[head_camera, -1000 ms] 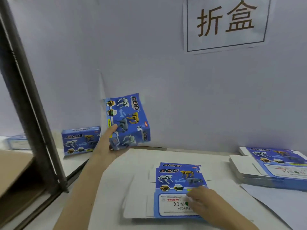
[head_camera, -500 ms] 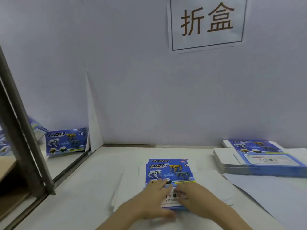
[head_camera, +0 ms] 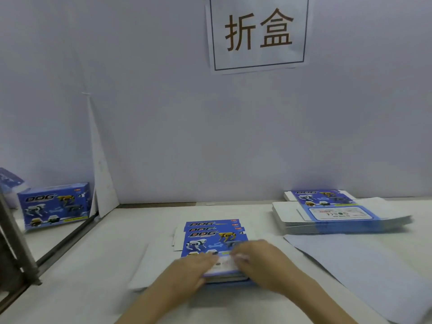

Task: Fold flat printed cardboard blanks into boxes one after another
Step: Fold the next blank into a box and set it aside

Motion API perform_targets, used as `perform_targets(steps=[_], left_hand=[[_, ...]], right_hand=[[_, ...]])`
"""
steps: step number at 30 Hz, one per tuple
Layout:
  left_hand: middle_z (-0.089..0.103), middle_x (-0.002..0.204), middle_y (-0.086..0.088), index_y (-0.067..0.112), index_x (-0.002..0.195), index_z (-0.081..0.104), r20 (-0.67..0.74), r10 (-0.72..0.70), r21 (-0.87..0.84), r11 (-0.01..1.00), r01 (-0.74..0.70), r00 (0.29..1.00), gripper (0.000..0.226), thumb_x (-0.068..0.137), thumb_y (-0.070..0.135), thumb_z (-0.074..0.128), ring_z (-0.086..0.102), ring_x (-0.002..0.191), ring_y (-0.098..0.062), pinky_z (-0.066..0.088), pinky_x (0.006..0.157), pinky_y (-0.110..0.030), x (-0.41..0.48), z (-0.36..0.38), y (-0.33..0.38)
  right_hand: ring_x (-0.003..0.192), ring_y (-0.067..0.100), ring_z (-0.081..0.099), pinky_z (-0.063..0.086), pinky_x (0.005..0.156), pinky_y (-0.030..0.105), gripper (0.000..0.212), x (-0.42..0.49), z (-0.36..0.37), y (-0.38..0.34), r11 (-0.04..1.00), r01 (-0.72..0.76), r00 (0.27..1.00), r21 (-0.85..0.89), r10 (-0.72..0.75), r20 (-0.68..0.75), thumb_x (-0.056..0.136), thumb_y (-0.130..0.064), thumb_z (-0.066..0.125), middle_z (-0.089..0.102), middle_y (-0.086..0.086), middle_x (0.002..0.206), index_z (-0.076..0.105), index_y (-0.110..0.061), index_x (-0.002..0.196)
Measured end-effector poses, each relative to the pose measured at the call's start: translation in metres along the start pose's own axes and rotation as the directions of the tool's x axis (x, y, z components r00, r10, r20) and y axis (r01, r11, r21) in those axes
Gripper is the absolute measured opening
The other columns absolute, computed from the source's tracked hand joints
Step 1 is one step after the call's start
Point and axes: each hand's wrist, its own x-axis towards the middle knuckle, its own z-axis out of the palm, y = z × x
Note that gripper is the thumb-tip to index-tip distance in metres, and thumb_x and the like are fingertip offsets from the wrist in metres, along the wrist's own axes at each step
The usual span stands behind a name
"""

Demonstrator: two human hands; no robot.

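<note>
A small pile of flat blue "DOG" blanks [head_camera: 214,235] lies in the middle of the white table [head_camera: 93,277]. Both hands are at its near end. My left hand [head_camera: 191,270] lies over the left part of the top blank, thumb at the near edge. My right hand [head_camera: 259,260] covers the right part, its fingers curled down onto the white label. The near edge of the top blank looks slightly raised off the pile. A folded box [head_camera: 56,206] stands at the far left.
A taller stack of flat blanks [head_camera: 336,213] sits at the back right, on a pale sheet [head_camera: 362,265]. A metal frame post [head_camera: 14,242] borders the table on the left. A sign [head_camera: 257,33] hangs on the back wall. Another blue box [head_camera: 9,181] shows at the left edge.
One second ago my left hand held a folded box up at the left. That box is gone from the hand, which came down onto the centre pile beside my right hand.
</note>
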Motion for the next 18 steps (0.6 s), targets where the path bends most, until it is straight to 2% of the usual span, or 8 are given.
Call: perform_targets(steps=[2,3,5,6,9,12,14,18], left_hand=[[0.068,0.119,0.006,0.02,0.121,0.065,-0.323,0.111,-0.002,0.993,-0.118,0.94,0.037,0.085,0.015,0.059,0.068,0.096,-0.008,0.053,0.074,-0.016,0.005,-0.033,-0.003],[0.074,0.094,0.005,0.017,0.104,0.072,-0.433,0.143,0.023,0.989,-0.148,0.89,0.025,0.081,0.018,0.062,0.069,0.07,-0.008,0.053,0.057,-0.016,0.007,-0.05,-0.004],[0.067,0.064,0.008,0.012,0.093,0.073,-0.622,0.106,0.021,0.993,-0.119,0.776,0.017,0.086,0.023,0.062,0.056,0.046,-0.002,0.041,0.043,-0.008,0.018,-0.079,-0.001],[0.061,0.059,0.012,0.008,0.096,0.071,-0.711,0.012,-0.078,0.992,-0.096,0.704,0.017,0.09,0.021,0.062,0.053,0.045,-0.001,0.036,0.044,-0.004,0.023,-0.09,0.004],[0.064,0.086,0.014,0.016,0.121,0.058,-0.737,-0.389,-0.575,0.792,-0.208,0.553,0.033,0.09,0.027,0.056,0.062,0.077,0.009,0.045,0.06,-0.002,0.036,-0.108,0.022],[0.061,0.123,0.014,0.036,0.136,0.044,-0.641,-0.506,-0.749,0.575,-0.328,0.578,0.046,0.09,0.033,0.053,0.058,0.113,0.0,0.053,0.086,-0.016,0.041,-0.106,0.042],[0.055,0.135,0.015,0.035,0.144,0.037,-0.6,-0.529,-0.794,0.486,-0.366,0.6,0.054,0.092,0.029,0.053,0.053,0.123,-0.006,0.052,0.092,-0.025,0.044,-0.103,0.048],[0.057,0.131,0.014,0.037,0.146,0.033,-0.504,-0.551,-0.863,0.364,-0.351,0.665,0.059,0.091,0.029,0.052,0.057,0.119,-0.01,0.056,0.079,-0.02,0.049,-0.096,0.049]], right_hand=[[0.125,0.023,0.053,0.044,0.103,0.038,0.032,-0.001,-0.02,0.003,0.998,0.06,0.894,0.015,-0.048,-0.445,0.092,-0.014,0.059,0.059,0.002,0.134,0.065,-0.018,0.123],[0.128,0.027,0.05,0.041,0.105,0.043,0.035,-0.001,-0.03,0.004,0.997,0.074,0.756,0.002,-0.054,-0.653,0.09,-0.011,0.06,0.056,0.008,0.135,0.063,-0.012,0.125],[0.134,0.029,0.04,0.032,0.11,0.04,0.043,0.002,-0.05,0.006,0.996,0.053,0.512,0.073,0.036,-0.858,0.091,-0.017,0.052,0.047,0.015,0.142,0.054,-0.006,0.132],[0.136,0.027,0.036,0.029,0.11,0.034,0.048,0.003,-0.06,0.007,0.985,0.046,0.475,0.168,0.127,-0.871,0.091,-0.021,0.048,0.043,0.014,0.146,0.048,-0.007,0.137],[0.136,0.021,0.038,0.03,0.104,0.027,0.052,0.008,-0.075,0.01,0.838,-0.023,0.634,0.545,0.433,-0.64,0.099,-0.029,0.049,0.039,0.004,0.15,0.032,-0.018,0.147],[0.111,0.01,0.06,0.054,0.087,0.031,0.038,0.009,-0.075,0.007,0.632,0.049,0.803,0.773,0.436,-0.407,0.097,-0.033,0.048,0.057,0.001,0.134,0.044,-0.027,0.135],[0.089,0.006,0.066,0.057,0.064,0.024,0.026,0.01,-0.075,0.003,0.609,0.145,0.775,0.78,0.42,-0.472,0.096,-0.03,0.051,0.065,-0.005,0.111,0.049,-0.028,0.122],[0.092,0.004,0.067,0.055,0.059,0.019,0.038,0.008,-0.082,0.003,0.58,0.254,0.751,0.774,0.386,-0.536,0.083,-0.039,0.055,0.064,-0.016,0.103,0.05,-0.032,0.119]])
